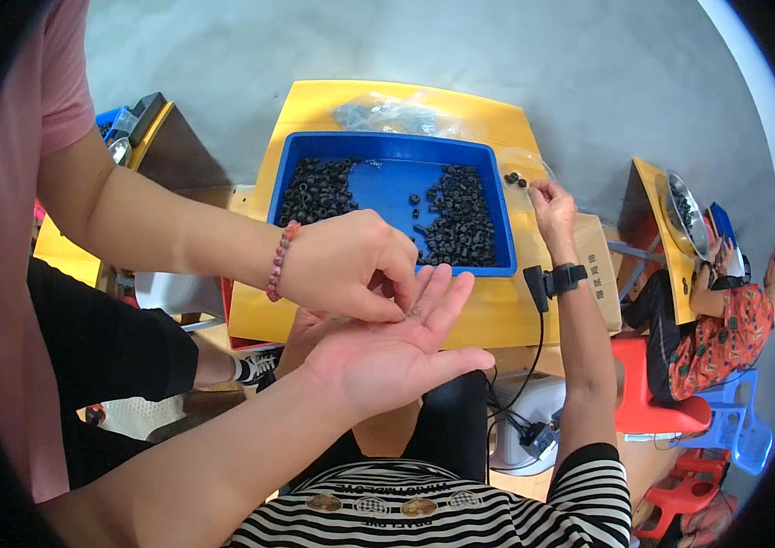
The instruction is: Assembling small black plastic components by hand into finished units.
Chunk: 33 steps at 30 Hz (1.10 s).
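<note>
My right hand (554, 215), a black band with a black device on its wrist, is at the table's right side. Its fingers are drawn together at the edge of a clear, round plastic piece (534, 161); what they pinch is unclear. Several small black parts (515, 180) lie beside the fingertips. My left hand (301, 334) is mostly hidden behind another person's open palm (374, 365), so its fingers do not show. That person's other hand (351, 265), with a beaded bracelet, pinches something tiny above the palm.
A blue tray (387, 143) holds two heaps of black ring-like parts on the yellow table (278, 119). A clear plastic bag (397, 114) lies behind it, a cardboard box (596, 274) at right. Cables (534, 365) hang below. Another person (726, 320) sits far right.
</note>
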Tool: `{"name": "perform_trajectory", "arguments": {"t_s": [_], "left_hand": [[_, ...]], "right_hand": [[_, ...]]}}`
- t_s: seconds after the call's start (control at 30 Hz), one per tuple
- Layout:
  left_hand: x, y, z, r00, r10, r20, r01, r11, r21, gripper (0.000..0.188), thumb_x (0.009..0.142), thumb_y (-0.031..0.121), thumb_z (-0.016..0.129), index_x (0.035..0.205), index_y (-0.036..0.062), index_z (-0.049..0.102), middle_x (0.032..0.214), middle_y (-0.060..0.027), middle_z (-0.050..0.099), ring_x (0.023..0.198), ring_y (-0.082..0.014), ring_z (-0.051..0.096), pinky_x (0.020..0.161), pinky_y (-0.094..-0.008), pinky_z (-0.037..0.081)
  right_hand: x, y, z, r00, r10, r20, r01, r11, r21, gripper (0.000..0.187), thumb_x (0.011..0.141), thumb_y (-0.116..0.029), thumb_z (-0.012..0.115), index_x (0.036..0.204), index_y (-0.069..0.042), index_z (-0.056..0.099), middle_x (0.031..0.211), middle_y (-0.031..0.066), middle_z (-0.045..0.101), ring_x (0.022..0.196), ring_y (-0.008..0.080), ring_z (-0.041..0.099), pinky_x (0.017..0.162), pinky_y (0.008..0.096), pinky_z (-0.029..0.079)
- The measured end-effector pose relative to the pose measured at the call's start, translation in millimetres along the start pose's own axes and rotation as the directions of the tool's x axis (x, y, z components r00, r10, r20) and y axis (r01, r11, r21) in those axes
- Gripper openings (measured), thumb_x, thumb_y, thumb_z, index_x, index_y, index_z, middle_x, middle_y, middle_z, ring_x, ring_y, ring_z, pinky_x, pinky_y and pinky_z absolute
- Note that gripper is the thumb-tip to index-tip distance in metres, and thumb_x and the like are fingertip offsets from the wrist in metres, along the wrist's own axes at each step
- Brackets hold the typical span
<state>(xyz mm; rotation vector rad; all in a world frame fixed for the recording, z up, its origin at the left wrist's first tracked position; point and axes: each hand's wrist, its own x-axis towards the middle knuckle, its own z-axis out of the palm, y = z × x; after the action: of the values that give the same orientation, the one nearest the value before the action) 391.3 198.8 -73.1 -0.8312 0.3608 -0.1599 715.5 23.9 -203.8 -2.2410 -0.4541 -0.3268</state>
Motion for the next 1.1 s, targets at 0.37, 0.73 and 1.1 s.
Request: {"name": "perform_trajectory", "arguments": {"t_s": [0.37,0.73,1.1], "left_hand": [[0.2,14.0,6.9,0.968,0.074,-0.239,-0.065,0.997,0.048,0.082,0.090,0.064,0.013,0.131,-0.0033,0.036,0.136,-0.0080,0.041,0.131,-0.0219,0.034,0.112,-0.0384,0.015],[-6.8,9.0,18.1,0.910,0.084,-0.407,-0.248,0.896,-0.369,0.043,0.096,0.032,0.042,0.114,-0.0050,0.054,0.123,-0.0122,0.054,0.119,-0.0181,0.047,0.096,-0.0275,0.038],[14.6,19.7,20.4,0.918,0.060,-0.392,-0.182,0.943,-0.280,0.013,0.086,0.010,0.061,0.097,0.0015,0.062,0.087,-0.0024,0.064,0.074,-0.0086,0.061,0.056,-0.0196,0.048]], "right_hand": [[-13.0,-57.0,-7.5,0.988,-0.153,0.004,0.151,0.981,0.119,0.014,0.078,-0.013,0.064,0.086,-0.002,0.066,0.075,0.0127,0.066,0.068,0.0211,0.064,0.064,0.0303,0.050],[19.8,-9.6,4.2,0.988,-0.128,0.088,0.147,0.956,-0.254,0.014,0.077,-0.021,0.061,0.085,-0.012,0.068,0.082,0.0107,0.066,0.077,0.0321,0.062,0.069,0.0410,0.050],[-24.0,-64.4,5.2,0.857,-0.492,0.153,0.500,0.866,-0.015,0.009,0.076,-0.014,0.064,0.083,-0.009,0.066,0.083,0.0096,0.066,0.077,0.0284,0.063,0.065,0.0376,0.050]]}}
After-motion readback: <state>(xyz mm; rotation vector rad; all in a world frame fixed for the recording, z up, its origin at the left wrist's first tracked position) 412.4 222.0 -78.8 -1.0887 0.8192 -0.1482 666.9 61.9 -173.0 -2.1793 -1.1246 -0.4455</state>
